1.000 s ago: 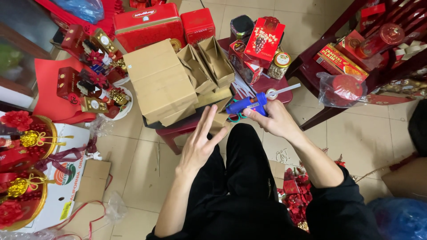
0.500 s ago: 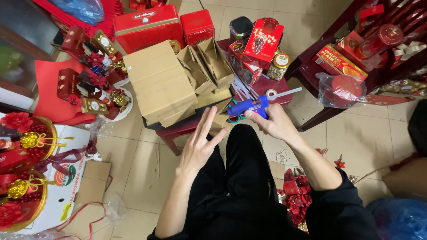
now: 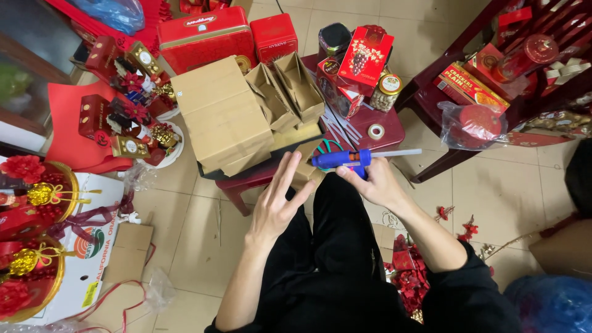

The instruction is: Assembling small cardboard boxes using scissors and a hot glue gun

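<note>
Two hands hover over the red stool [image 3: 385, 132]: the right hand [image 3: 376, 182], clamped on the blue glue gun [image 3: 342, 160], has barely shifted, the left hand [image 3: 277, 206] stays spread-fingered, empty. Behind, folded brown cardboard boxes [image 3: 228, 117] sit left of a tall red grape-printed carton [image 3: 365, 58].

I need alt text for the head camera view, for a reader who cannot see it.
Seen from above, a seated person's right hand holds a blue glue gun over a small red table, while the left hand hovers open beside it. Brown cardboard boxes sit on the table, with red gift boxes around.
</note>
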